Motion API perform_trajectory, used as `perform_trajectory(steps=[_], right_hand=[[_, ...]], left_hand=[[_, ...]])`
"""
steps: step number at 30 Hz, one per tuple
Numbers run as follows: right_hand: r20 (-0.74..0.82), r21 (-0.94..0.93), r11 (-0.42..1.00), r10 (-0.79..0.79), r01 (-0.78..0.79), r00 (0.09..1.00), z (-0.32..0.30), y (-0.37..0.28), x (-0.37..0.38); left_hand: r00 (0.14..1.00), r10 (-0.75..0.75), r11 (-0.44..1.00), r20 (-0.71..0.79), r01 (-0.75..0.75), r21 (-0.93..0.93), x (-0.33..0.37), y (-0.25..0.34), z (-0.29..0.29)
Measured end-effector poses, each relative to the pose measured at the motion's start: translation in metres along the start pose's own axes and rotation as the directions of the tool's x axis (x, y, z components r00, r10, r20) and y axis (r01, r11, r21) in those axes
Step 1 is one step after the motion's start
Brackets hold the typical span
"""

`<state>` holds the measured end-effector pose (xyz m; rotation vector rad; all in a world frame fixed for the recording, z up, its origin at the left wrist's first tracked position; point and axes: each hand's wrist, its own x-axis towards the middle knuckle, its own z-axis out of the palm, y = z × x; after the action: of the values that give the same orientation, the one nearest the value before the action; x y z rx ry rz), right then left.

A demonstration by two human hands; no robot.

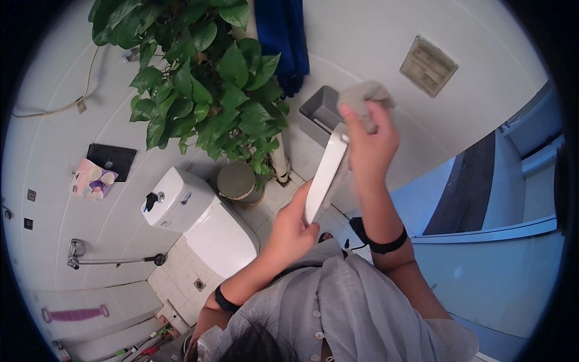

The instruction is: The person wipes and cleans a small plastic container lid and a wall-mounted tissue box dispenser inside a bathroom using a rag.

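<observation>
Clasping a white panel (326, 175) by one edge is the left hand (294, 229); the right hand (374, 146) pinches cloth (364, 94), open room rightward.

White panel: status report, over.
Left hand grips white panel, tilted. Right hand holds grey cloth near panel's upper end, contact unclear. Grey box beyond; no obstruction evident.
</observation>
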<state>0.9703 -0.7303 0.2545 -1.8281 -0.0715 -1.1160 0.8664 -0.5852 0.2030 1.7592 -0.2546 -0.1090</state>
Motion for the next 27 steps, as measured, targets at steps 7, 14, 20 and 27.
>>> perform_trajectory(steps=[7, 14, 20, 27], right_hand=[[0.144, 0.585, 0.756, 0.261, -0.294, 0.955, -0.018, 0.021, -0.002], [0.206, 0.404, 0.901, 0.080, -0.159, 0.975, -0.025, 0.001, -0.009], [0.329, 0.240, 0.963, -0.197, 0.120, 0.923, -0.027, -0.005, -0.002], [0.417, 0.300, 0.950, -0.209, 0.084, 0.884, -0.017, -0.013, -0.013]], left_hand=[[0.998, -0.054, 0.892, -0.019, 0.040, -0.450, 0.005, -0.008, -0.013], [0.989, -0.048, 0.575, 0.138, 0.140, -0.806, 0.006, -0.007, -0.017], [0.996, 0.010, 0.748, 0.090, 0.052, -0.662, 0.008, -0.008, -0.009], [0.999, 0.046, 0.898, 0.025, -0.031, -0.439, 0.006, -0.013, -0.006]])
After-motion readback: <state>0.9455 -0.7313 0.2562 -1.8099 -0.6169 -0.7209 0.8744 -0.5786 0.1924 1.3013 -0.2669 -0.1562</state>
